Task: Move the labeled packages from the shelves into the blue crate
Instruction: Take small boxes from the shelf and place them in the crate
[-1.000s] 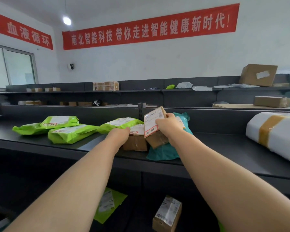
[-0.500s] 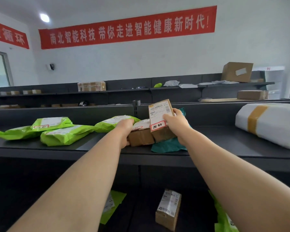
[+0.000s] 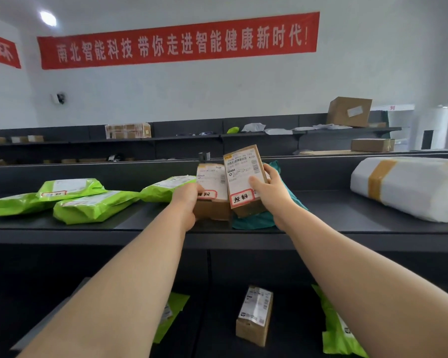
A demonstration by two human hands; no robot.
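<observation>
Two small cardboard boxes with white shipping labels and red-bordered stickers are tipped up on the dark upper shelf (image 3: 347, 226). My left hand (image 3: 189, 202) grips the left box (image 3: 212, 187) at its lower left. My right hand (image 3: 269, 192) holds the right box (image 3: 243, 182), thumb across its label. Behind the right box lies a teal mailer bag (image 3: 253, 220). Three green mailer bags (image 3: 93, 205) with labels lie on the shelf to the left. The blue crate is not in view.
A large white parcel (image 3: 409, 187) with brown tape lies at the shelf's right. On the lower shelf are a small labeled box (image 3: 255, 315) and green bags (image 3: 339, 329). Farther shelves along the wall carry more cardboard boxes (image 3: 349, 111).
Both boxes have been tilted more upright, labels facing me; the left box was lying flat a second ago. My view has shifted to the right.
</observation>
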